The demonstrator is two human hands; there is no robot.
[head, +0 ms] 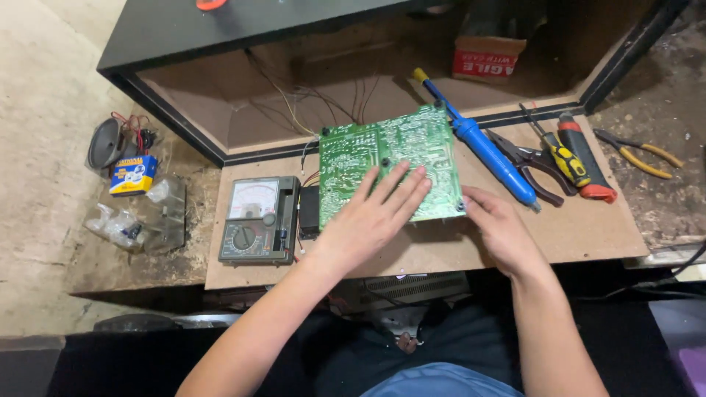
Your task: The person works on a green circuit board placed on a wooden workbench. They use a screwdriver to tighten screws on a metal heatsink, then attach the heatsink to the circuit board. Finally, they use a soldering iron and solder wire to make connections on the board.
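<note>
A green circuit board [368, 151] lies solder side up on a brown fibreboard sheet [588, 224], with thin wires running from it into an open wooden cabinet behind. My left hand [371, 217] rests flat on the board, fingers spread across its lower middle. My right hand [496, 224] grips the board's lower right corner with thumb and fingertips.
A grey analog multimeter [257, 220] sits left of the board. A blue desoldering pump [482, 151], pliers [533, 165], a yellow-black screwdriver [562, 158], a red-handled tool [585, 162] and yellow-handled pliers [643, 154] lie to the right. A small speaker [107, 143], a blue-yellow box [134, 175] and plastic bags [136, 224] are at far left.
</note>
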